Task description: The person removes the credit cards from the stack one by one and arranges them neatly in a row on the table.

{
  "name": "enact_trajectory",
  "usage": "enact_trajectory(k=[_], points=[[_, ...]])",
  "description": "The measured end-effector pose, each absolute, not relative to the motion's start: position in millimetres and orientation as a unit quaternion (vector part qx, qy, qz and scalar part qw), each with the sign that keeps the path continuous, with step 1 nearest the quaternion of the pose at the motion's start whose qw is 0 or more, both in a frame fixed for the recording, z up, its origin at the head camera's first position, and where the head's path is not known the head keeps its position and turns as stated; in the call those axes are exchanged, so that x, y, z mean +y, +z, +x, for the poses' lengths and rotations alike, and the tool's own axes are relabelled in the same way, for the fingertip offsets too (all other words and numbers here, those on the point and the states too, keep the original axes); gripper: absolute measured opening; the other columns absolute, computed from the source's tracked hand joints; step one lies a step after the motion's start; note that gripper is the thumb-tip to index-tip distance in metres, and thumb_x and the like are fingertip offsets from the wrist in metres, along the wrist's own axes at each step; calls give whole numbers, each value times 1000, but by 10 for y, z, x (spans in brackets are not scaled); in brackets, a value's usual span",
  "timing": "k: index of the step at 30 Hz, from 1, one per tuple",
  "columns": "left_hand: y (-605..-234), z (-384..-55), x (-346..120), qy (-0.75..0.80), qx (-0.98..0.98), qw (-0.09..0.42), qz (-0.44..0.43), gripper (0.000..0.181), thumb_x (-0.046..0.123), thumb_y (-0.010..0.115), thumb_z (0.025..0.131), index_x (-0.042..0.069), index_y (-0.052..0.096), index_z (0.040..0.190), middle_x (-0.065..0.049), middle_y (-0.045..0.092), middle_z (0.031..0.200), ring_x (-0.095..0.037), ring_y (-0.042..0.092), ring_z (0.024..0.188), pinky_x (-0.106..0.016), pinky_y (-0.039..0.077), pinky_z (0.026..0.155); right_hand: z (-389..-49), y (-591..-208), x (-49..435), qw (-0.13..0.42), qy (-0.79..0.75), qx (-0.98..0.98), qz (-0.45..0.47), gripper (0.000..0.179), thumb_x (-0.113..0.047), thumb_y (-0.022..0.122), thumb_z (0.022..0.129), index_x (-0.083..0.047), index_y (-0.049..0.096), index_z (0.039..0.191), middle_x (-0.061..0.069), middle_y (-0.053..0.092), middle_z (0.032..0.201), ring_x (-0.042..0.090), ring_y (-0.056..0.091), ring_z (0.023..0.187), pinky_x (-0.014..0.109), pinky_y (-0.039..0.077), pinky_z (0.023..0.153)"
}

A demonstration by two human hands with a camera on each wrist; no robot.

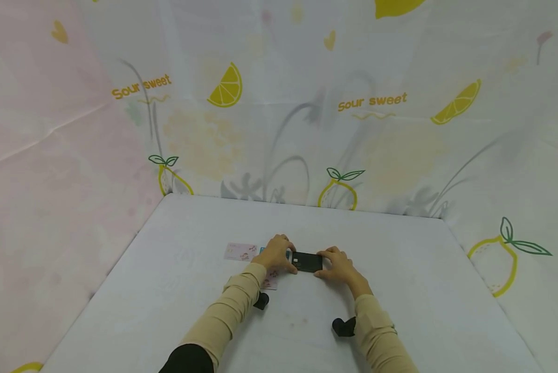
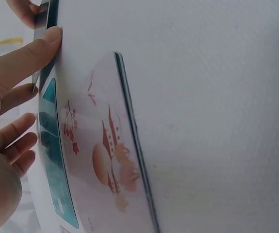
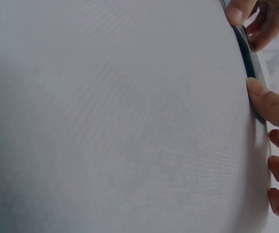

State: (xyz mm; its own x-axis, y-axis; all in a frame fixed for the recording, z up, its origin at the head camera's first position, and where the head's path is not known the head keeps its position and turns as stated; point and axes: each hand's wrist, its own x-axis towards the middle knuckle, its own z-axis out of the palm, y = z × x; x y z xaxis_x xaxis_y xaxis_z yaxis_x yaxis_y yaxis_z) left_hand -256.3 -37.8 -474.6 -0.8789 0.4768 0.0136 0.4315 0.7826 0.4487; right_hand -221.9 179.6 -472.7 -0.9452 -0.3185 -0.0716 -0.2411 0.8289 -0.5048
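In the head view a black card (image 1: 307,262) with a small light chip mark lies level between my two hands, on or just above the white tabletop. My left hand (image 1: 277,255) pinches its left end between thumb and index finger; the other fingers are loosely spread. The opposite end is gripped by the thumb and fingers of my right hand (image 1: 339,266). Beneath and beside the left hand is a teal card (image 2: 57,155), mostly covered in the head view. Nearer me, a pale pink card (image 2: 111,145) with a red building print lies next to it.
Another pink card (image 1: 240,252) lies flat left of my left hand. The white table (image 1: 176,290) meets a lemon-printed cloth backdrop (image 1: 269,103) at its far edge. Dark wrist mounts (image 1: 344,327) stick out from both sleeves.
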Motion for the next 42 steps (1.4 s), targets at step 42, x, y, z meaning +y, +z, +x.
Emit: enact_trajectory(k=[42], points=[[-4670, -2493, -414, 236, 940, 71, 237, 54, 33, 85, 66, 8, 68, 111, -14, 53, 121, -31, 46, 114, -45, 39, 97, -2186, -4763, 1791, 65, -268, 951, -136, 55, -26, 77, 77, -6, 59, 125, 20, 48, 123, 44, 45, 110, 64, 36, 84]])
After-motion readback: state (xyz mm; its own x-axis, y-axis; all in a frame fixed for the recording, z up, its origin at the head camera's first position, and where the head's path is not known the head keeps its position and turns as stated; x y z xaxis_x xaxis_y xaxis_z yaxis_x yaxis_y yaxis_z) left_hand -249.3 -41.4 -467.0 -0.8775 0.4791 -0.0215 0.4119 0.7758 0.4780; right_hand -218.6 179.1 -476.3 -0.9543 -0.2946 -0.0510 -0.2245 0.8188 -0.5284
